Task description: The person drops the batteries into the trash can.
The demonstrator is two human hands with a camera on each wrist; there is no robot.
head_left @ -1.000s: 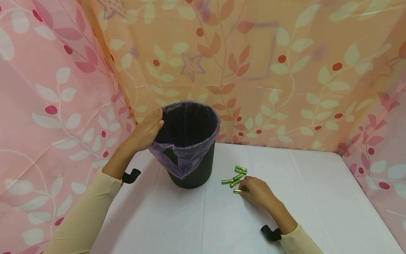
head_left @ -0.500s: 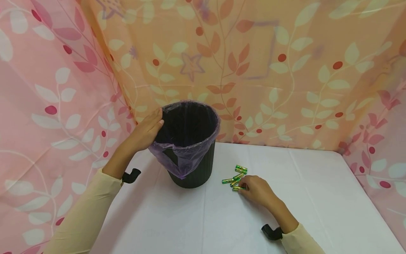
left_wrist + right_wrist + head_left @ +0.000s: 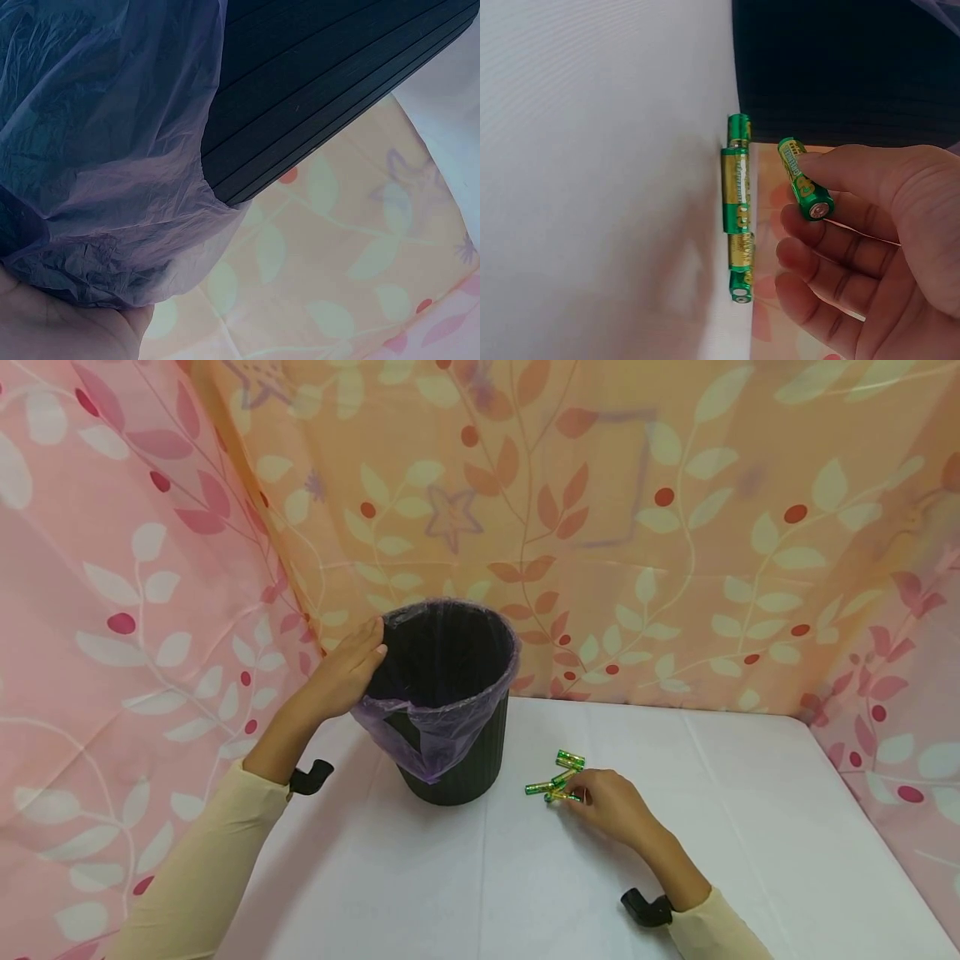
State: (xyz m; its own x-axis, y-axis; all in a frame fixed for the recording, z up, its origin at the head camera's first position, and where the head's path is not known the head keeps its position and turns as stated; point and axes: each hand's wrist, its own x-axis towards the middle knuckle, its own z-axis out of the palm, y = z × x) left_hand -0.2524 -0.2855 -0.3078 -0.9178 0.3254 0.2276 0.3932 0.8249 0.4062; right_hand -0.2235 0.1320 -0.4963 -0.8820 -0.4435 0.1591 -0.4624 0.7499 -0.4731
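A black ribbed trash bin [image 3: 480, 760] stands on the white table, a purple plastic bag [image 3: 450, 735] folded over its rim. My left hand [image 3: 345, 672] rests against the bin's left rim with fairly straight fingers, and its palm touches the bag [image 3: 112, 187] in the left wrist view. Between thumb and index finger, my right hand [image 3: 611, 806] pinches a green and gold battery [image 3: 804, 178], raised off the table in the right wrist view. Several similar batteries [image 3: 736, 191] lie close by on the table, right of the bin.
White cloth covers the table [image 3: 720, 802]. Behind it hangs an orange leaf-patterned curtain [image 3: 600, 568], with a pink curtain [image 3: 172, 610] on the left and another on the right. Each wrist wears a black camera mount [image 3: 647, 908].
My right hand has moved slightly away from me with the pinched battery, lifting it beside the other batteries. My left hand and the bin have stayed in place.
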